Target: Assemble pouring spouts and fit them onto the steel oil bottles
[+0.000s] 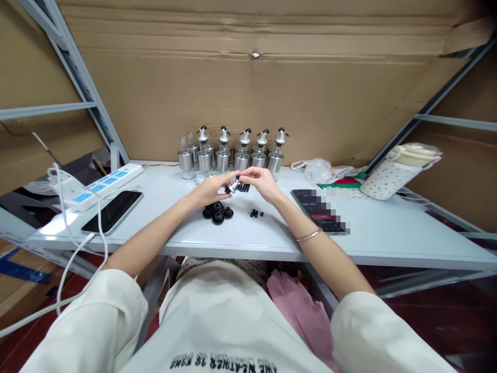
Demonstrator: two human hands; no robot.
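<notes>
Two hands are meeting above the near-middle part of the white table [186,235], apparently working on one pourer fitting. The left hand [209,190] is holding the silver pourer fitting [233,186] between thumb and fingers, which are curling partly open around it. The right hand [264,182] is bringing its thumb and fingertips nearly together at the fitting's upper end; whether they are gripping a small part is too hidden to tell. The step seems to be fine fitting or adjusting, calling for a steady left hold and careful alignment by the right fingertips.

Black stoppers [218,212] are lying near left of the hands, tiny black pieces [254,213] near right, and black tips [244,188] just beyond the fitting. Steel-sleeved glass bottles [241,161] are standing at the far side, five carrying pourers [245,136].
</notes>
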